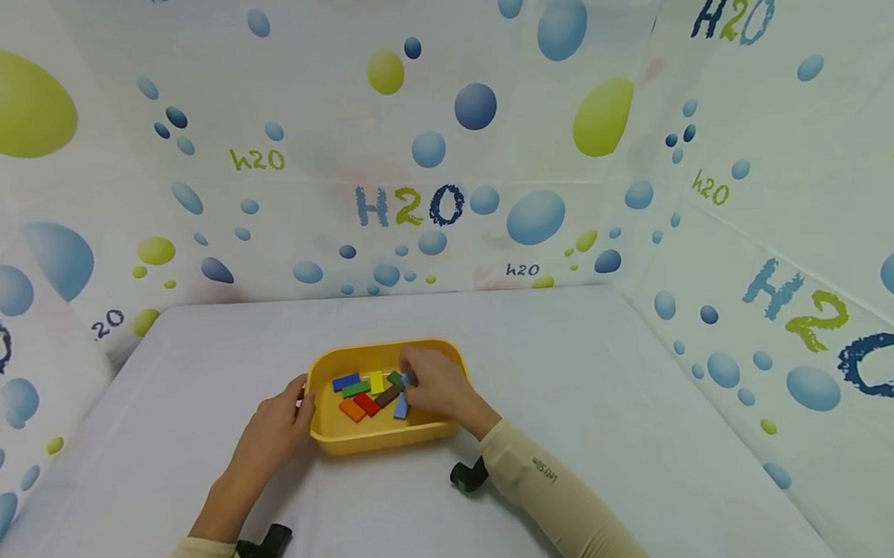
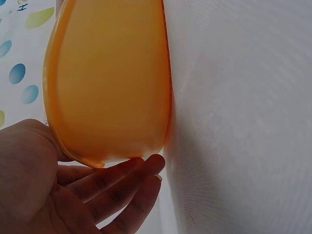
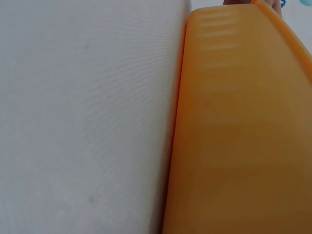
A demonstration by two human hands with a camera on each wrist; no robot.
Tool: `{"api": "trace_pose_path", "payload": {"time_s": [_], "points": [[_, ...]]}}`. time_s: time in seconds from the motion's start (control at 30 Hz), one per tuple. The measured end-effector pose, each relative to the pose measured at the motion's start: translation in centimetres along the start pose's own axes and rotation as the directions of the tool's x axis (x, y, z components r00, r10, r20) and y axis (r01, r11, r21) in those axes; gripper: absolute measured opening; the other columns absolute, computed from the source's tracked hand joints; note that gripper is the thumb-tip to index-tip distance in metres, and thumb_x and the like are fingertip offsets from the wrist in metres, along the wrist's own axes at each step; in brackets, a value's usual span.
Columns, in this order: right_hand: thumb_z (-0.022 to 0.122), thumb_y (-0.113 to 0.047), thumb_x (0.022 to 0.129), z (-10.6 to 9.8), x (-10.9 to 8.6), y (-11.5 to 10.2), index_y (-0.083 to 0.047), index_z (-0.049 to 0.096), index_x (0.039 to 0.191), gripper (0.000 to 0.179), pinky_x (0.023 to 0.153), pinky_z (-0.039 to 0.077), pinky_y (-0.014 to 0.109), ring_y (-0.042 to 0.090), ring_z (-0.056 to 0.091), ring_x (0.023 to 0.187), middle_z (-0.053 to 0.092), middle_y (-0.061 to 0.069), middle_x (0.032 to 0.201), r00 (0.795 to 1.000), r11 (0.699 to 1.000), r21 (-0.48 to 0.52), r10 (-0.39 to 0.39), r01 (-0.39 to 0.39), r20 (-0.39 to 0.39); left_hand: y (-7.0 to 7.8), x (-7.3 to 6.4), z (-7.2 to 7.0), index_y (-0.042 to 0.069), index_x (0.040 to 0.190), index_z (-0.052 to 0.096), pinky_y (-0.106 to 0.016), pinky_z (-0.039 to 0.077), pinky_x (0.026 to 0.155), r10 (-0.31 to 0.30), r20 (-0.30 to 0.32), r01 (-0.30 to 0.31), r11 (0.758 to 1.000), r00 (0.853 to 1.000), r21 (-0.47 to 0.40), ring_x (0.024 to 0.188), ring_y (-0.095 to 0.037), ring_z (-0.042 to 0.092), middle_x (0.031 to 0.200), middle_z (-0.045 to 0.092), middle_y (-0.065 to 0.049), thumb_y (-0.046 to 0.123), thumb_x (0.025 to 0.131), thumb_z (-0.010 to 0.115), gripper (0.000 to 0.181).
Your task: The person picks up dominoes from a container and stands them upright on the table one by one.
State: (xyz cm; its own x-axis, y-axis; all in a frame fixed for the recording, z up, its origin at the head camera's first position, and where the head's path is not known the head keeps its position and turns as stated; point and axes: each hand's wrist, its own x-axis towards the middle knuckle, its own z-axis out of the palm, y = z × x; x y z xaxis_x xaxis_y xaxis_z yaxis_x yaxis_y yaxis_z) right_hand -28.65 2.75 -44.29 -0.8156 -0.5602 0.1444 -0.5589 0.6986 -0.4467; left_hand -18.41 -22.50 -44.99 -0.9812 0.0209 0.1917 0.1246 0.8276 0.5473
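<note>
A yellow plastic tray stands on the white table in the head view. My left hand grips its left end, with the thumb at the rim and the fingers against the outer wall in the left wrist view. Over the tray's right half, my right hand pinches a light blue block. Around it lie a blue block, a yellow block, a brown block, a red block, an orange block, another light blue block and green blocks. The right wrist view hides the right hand.
The white tablecloth spreads around the tray. Black wrist devices show below both forearms. Behind and beside the table hang white sheets printed with bubbles and H2O lettering.
</note>
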Motion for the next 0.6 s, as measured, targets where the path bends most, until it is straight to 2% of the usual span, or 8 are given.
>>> {"api": "trace_pose_path", "payload": {"time_s": [0.2, 0.4, 0.6], "points": [[0.076, -0.009, 0.090, -0.03, 0.00, -0.03, -0.010, 0.063, 0.115, 0.029, 0.073, 0.048, 0.024, 0.014, 0.054, 0.081, 0.058, -0.004, 0.089, 1.000, 1.000, 0.017, -0.004, 0.005, -0.020, -0.25, -0.03, 0.19, -0.016, 0.145, 0.044, -0.054, 0.056, 0.086, -0.004, 0.000, 0.004, 1.000, 1.000, -0.001, 0.098, -0.039, 0.068, 0.125, 0.063, -0.034, 0.015, 0.108, 0.052, 0.049], [0.079, -0.015, 0.093, -0.14, -0.09, 0.03, -0.007, 0.064, 0.129, 0.040, 0.081, 0.051, 0.023, 0.014, 0.057, 0.086, 0.063, -0.004, 0.096, 0.998, 0.996, 0.094, 0.006, 0.000, -0.062, -0.30, -0.10, 0.25, -0.015, 0.145, 0.045, -0.055, 0.055, 0.086, -0.006, -0.007, 0.006, 1.000, 1.000, -0.007, 0.099, -0.038, 0.067, 0.125, 0.063, -0.033, 0.015, 0.107, 0.052, 0.049], [0.079, -0.014, 0.093, -0.38, -0.54, 0.32, -0.008, 0.067, 0.124, 0.033, 0.081, 0.052, 0.024, 0.015, 0.059, 0.088, 0.065, -0.004, 0.098, 0.993, 0.980, 0.199, 0.003, 0.021, -0.119, -0.42, -0.08, 0.24, -0.015, 0.145, 0.044, -0.053, 0.056, 0.085, -0.010, 0.000, 0.010, 1.000, 1.000, -0.006, 0.099, -0.039, 0.068, 0.126, 0.062, -0.034, 0.015, 0.107, 0.052, 0.049]]}}
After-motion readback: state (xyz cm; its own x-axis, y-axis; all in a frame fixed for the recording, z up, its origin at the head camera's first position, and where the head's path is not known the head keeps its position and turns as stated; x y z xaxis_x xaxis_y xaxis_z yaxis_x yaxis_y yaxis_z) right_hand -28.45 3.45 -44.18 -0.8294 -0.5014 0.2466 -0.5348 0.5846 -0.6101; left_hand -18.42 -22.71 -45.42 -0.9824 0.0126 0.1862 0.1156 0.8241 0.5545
